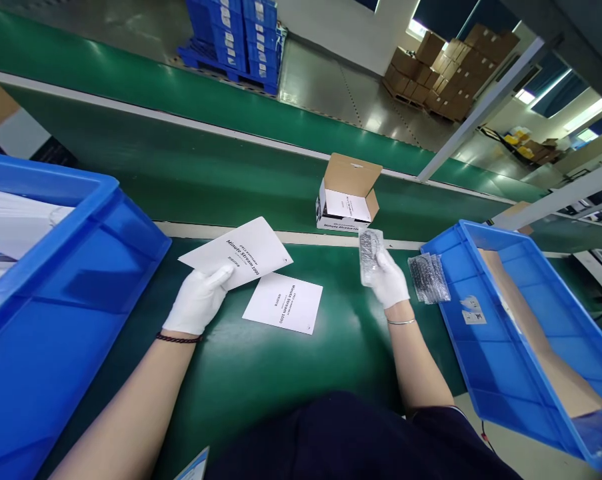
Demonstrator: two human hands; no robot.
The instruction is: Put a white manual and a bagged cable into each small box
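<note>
My left hand (198,300), in a white glove, pinches a white printed booklet (245,250) by its near edge, with the thumb on top. A second booklet (285,303) with the same print lies on the green table, partly under the held one. In my gloved right hand (388,277) is a clear bubble-wrap packet (369,257), held upright; what is inside it I cannot make out. Just beyond that packet stands an open carton (348,193), its lid raised and a white printed sheet on top inside. More bubble-wrap packets (428,278) lie beside my right hand, against the right bin.
A blue bin (81,287) with stacked white papers stands at the left. Another blue bin (521,320), with cardboard inside, sits tilted at the right. Behind the green conveyor (221,173) are stacked blue crates (245,40) and brown boxes (431,73). A pale post (481,110) rises at the right.
</note>
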